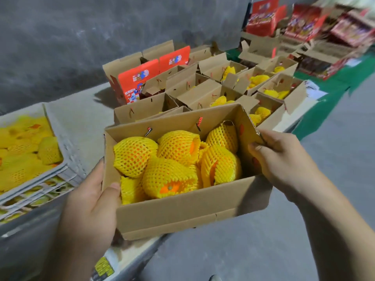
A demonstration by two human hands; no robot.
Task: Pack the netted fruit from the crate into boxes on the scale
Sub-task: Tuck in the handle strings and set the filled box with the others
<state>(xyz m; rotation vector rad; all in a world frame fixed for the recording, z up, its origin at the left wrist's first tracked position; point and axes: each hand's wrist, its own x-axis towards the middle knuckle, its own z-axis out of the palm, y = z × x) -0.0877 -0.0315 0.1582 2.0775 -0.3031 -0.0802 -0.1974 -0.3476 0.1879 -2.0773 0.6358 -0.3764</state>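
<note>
Leftmost, the grey crate [60, 159] sits on the bench with more netted fruit in it, somewhat blurred. Next comes the left hand [89, 201], its thumb hooked over the short wall of the cardboard box [182, 211] and pressed inside, the fingers clamped against the outside. That box is held up between both hands, above the bench edge, filled with netted fruit [174, 161] in yellow foam sleeves. The right hand [284, 159] grips the opposite short wall, thumb on the rim and fingers curled round the outer face. Loaded like this, the box likely feels fairly heavy, and its thin walls may bow, so a hold low on both ends seems safest. The foam nets should cushion the fruit, though they could roll if the box tilts. Beyond, rows of open boxes [203, 92] stand, several with fruit inside. No scale is identifiable.
</note>
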